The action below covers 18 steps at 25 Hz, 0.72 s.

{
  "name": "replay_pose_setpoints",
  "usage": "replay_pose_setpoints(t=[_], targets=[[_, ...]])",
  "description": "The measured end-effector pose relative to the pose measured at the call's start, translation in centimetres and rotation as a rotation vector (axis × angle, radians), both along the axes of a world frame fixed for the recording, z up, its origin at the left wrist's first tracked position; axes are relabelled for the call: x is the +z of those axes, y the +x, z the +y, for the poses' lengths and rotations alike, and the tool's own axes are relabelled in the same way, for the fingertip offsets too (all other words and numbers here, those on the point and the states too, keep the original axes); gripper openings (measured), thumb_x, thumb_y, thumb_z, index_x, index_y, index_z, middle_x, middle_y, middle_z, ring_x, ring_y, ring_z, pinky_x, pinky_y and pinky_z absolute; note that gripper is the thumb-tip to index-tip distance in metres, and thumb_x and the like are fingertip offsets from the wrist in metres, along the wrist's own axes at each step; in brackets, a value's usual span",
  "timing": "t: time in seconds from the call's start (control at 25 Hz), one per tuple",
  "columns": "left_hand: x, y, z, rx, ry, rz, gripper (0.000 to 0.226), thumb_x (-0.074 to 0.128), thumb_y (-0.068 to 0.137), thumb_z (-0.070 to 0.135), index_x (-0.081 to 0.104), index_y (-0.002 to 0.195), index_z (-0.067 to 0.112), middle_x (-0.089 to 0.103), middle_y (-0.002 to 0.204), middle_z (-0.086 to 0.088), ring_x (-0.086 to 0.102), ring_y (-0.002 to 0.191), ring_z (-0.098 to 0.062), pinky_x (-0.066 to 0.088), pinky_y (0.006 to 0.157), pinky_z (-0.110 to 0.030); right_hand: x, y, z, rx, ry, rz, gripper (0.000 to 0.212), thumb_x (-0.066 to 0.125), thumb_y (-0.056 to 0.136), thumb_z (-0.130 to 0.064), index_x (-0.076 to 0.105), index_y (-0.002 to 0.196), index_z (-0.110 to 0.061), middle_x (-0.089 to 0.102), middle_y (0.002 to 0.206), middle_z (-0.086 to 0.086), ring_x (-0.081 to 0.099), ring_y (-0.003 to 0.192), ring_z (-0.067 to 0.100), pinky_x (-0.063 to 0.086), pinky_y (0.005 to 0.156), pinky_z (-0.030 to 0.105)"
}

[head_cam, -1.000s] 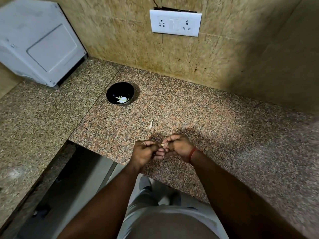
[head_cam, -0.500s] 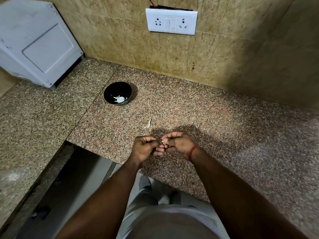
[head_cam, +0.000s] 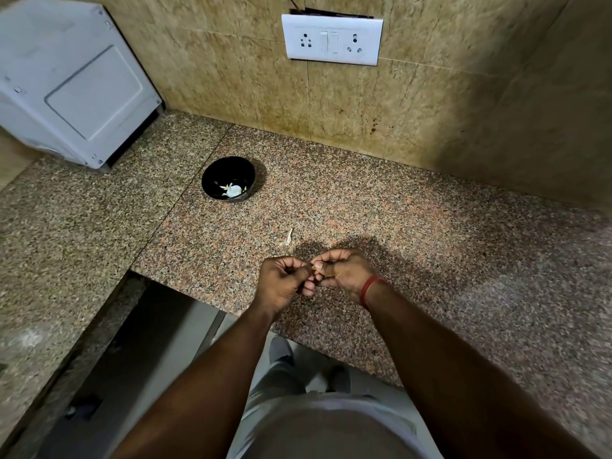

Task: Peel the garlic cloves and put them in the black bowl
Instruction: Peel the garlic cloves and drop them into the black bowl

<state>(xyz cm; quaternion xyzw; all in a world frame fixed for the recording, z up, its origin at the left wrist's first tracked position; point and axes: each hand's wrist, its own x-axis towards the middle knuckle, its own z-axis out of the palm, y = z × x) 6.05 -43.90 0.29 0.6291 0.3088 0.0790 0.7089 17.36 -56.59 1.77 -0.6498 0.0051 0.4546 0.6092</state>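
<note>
Both hands are working together above the counter (head_cam: 397, 226): the left hand (head_cam: 281, 283) and right hand (head_cam: 344, 271) are each curling their fingers around a small clove (head_cam: 313, 267) pinched between them — a grip likely suited to picking off skin. The bowl (head_cam: 212, 175), lying well apart toward the wall, is already holding pale pieces, while a scrap of peel (head_cam: 289, 235) is lying just beyond the hands.
</note>
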Motion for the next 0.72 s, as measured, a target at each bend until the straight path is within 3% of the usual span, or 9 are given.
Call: replay_pose_setpoints(t=[0.16, 0.32, 0.48, 0.72], targets=[[-0.3, 0.0, 0.0, 0.036, 0.031, 0.009, 0.006, 0.069, 0.092, -0.005, 0.072, 0.087, -0.006, 0.072, 0.073, -0.026, 0.065, 0.050, -0.025, 0.059, 0.051, -0.031, -0.1, -0.3, 0.4, -0.022, -0.012, 0.009, 0.018, 0.071, 0.087, 0.008, 0.073, 0.085, -0.009, 0.074, 0.087, 0.011, 0.070, 0.081, 0.023, 0.064, 0.075, 0.035], [-0.8, -0.2, 0.3, 0.039, 0.026, 0.005, 0.006, 0.069, 0.093, -0.003, 0.071, 0.089, -0.007, 0.071, 0.077, -0.029, 0.066, 0.055, -0.027, 0.060, 0.054, -0.033, 0.1, -0.5, 0.8, -0.006, 0.002, -0.001, 0.015, 0.072, 0.087, 0.007, 0.074, 0.087, -0.008, 0.074, 0.087, 0.013, 0.069, 0.079, 0.024, 0.064, 0.069, 0.033], [-0.5, -0.1, 0.4, 0.041, -0.039, 0.000, 0.008, 0.066, 0.095, -0.003, 0.069, 0.091, -0.008, 0.071, 0.077, -0.022, 0.067, 0.057, -0.023, 0.060, 0.052, -0.033, -0.3, -0.6, 0.9, -0.063, 0.052, 0.030, 0.016, 0.073, 0.086, 0.007, 0.074, 0.092, -0.008, 0.075, 0.094, 0.015, 0.071, 0.083, 0.027, 0.063, 0.078, 0.043], [-0.5, -0.1, 0.5, 0.003, 0.016, 0.035, 0.010, 0.065, 0.097, -0.003, 0.070, 0.089, -0.004, 0.071, 0.071, -0.014, 0.067, 0.056, -0.023, 0.061, 0.053, -0.035, -0.9, -1.0, 0.6, -0.088, 0.069, 0.037, 0.012, 0.072, 0.088, 0.004, 0.075, 0.097, -0.004, 0.077, 0.092, 0.015, 0.073, 0.082, 0.026, 0.065, 0.073, 0.037]])
